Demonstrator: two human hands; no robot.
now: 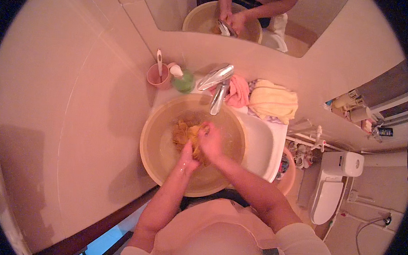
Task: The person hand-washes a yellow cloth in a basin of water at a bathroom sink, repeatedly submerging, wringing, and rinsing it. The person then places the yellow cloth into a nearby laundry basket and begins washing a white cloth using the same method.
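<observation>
A wet yellow cloth (183,134) is bunched up inside a round yellowish plastic basin (150,159), which rests over a white washbasin (262,141). My left hand (189,160) grips the near side of the cloth, thumb pointing up along it. Curled into a fist, my right hand (210,142) holds the cloth's right part and covers some of it. Water seems to lie in the bottom of the basin, and wet spots glisten on my left wrist. The chrome faucet (218,96) reaches over the basin's far rim.
Behind the basin stand a pink cup (155,78) with a toothbrush, a green pump bottle (184,81), a pink cloth (238,91) and a folded yellow towel (274,101). A mirror (315,18) hangs above. To the right are an orange tub (289,178) and a toilet (327,200).
</observation>
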